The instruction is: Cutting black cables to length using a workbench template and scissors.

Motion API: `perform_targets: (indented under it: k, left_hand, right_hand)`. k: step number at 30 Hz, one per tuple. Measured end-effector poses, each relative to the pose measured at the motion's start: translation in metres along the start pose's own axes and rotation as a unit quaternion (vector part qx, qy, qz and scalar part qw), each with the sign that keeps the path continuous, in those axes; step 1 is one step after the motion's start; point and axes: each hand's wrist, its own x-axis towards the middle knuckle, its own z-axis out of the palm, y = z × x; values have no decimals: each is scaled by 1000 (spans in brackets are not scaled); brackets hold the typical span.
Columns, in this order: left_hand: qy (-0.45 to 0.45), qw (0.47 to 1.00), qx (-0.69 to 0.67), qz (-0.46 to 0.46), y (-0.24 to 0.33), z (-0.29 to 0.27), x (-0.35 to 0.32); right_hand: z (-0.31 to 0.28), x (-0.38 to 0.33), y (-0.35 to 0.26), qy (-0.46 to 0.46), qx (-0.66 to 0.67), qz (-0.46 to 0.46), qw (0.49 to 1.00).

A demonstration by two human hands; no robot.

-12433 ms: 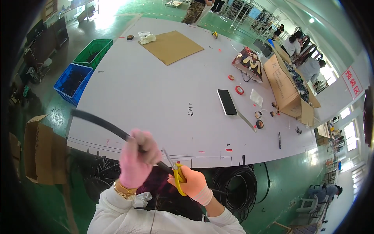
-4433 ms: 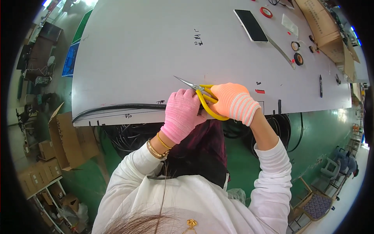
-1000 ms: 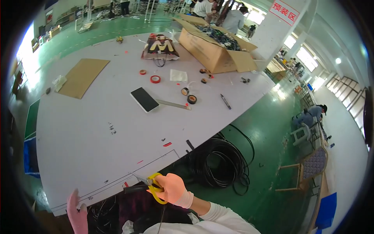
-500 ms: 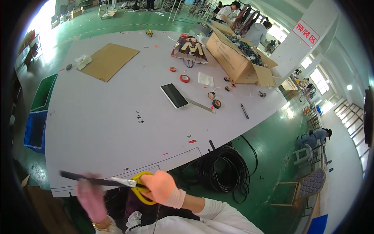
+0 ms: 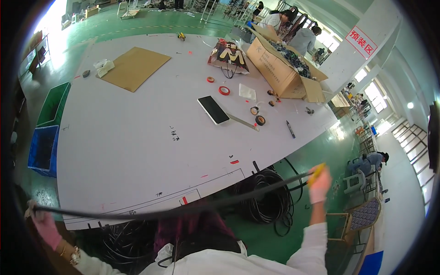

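Two gloved hands hold one length of black cable (image 5: 183, 211) between them, stretched in a shallow sag across the near edge of the white table (image 5: 119, 160). The left hand (image 5: 46, 229), in pink, has its fingers closed on the cable's left end, just beyond the table corner. The right hand (image 5: 321, 184), raised beyond the table's near edge, appears clamped around the yellow-handled scissors (image 5: 317, 173); motion blur hides the blades and how the cable meets the fingers.

Progress, as judged from this view: a single length is drawn out taut enough to span the hands, while a large coil of black cable (image 5: 285, 206) lies on the floor at right, unused in bulk. Whether the held length is severed from that coil cannot be told. Ruled lines and a red mark (image 5: 185, 200) lie along the near edge, with the cable above them rather than aligned on them.

Surroundings: a smartphone (image 5: 213, 110), a steel ruler (image 5: 243, 122), a black roll of tape (image 5: 260, 120) and a marker pen (image 5: 291, 129) sit well apart from the cable, obstructing nothing. The cable itself crosses in front of the coil, partly concealing it.
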Motion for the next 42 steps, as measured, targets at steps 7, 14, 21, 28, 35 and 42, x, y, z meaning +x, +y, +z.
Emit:
perform_targets:
  k: [7,14,21,28,35,42]
  left_hand:
    - [51,970,-223,-75,-178,117,54]
    - [230,967,-95,59,-181,166,16]
    - [219,952,-212,-26,-222,278,11]
    - [257,953,-149,-58,-251,295,-13]
    - [280,952,-77,-95,-231,265,-27]
    - [496,799,339,-20,-200,214,-59]
  right_hand:
    - [-231,159,-33,274,115,-66,953]
    - [-185,122,-75,-220,71,84,969]
    - [-24,30,-169,-240,179,-121,947]
    - [92,-168,-385,-522,482,-198,675]
    - [102,-190,-409,-743,402,-120,522]
    - [145,-191,-445,-716,287,-308,556]
